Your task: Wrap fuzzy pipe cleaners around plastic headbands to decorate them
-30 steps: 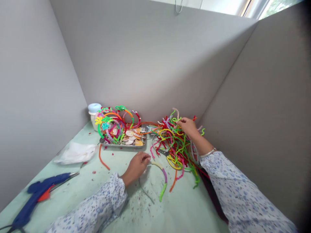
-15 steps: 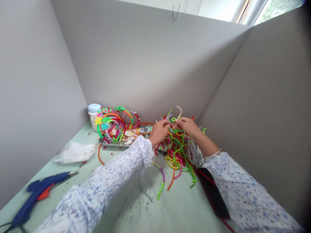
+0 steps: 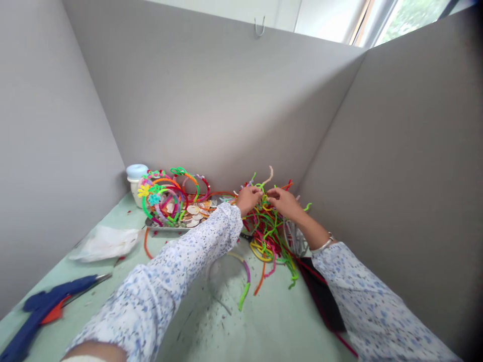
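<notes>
Remotely, I watched a blue glue gun [image 3: 68, 289] lie near left and a partly wrapped headband [image 3: 247, 272] rest on the tabletop [image 3: 264, 329]. Farther off, the left hand [image 3: 249, 199] and right hand [image 3: 285, 203] leaned into the tangled pipe cleaners [image 3: 277, 232], thumbs and fingertips drawn close; whether they pinched a strand, I could not tell. Picking one loose seemed the step underway; next, I judged, called for a gentle, separating pull.
</notes>
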Available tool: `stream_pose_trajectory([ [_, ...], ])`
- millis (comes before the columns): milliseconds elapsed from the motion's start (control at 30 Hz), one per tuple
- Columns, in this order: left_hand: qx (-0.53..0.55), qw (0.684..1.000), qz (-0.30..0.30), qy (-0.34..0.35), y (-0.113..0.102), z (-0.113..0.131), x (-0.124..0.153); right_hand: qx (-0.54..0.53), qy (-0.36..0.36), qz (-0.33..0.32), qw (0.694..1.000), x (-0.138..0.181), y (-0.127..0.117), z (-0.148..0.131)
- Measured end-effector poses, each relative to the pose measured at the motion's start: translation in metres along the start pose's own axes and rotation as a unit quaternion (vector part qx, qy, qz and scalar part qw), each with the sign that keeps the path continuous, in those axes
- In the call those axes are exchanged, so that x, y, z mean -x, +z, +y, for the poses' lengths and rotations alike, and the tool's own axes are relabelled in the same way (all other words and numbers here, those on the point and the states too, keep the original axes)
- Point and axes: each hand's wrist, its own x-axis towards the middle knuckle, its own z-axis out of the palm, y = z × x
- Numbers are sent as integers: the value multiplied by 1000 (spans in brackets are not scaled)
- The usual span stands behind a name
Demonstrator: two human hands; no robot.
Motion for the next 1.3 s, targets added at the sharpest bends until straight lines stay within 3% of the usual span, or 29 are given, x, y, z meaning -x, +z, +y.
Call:
stream_pose_trajectory([
  [200, 90, 996, 5, -13, 0, 3, -3, 170, -42, 17, 984, 14, 9, 23],
  [567, 168, 984, 58, -5, -5, 10, -5, 359, -9, 12, 933, 19, 10, 30],
  [767, 198, 973, 113, -26, -11, 10, -4, 403, 13, -4, 915, 17, 8, 27],
  [1033, 225, 949, 218, -35, -38, 21, -17, 424, 59, -14, 904, 18, 2, 35],
  [1300, 236, 923, 305, 7, -62, 48, -29, 408, 86, -40, 908, 15, 5, 41],
])
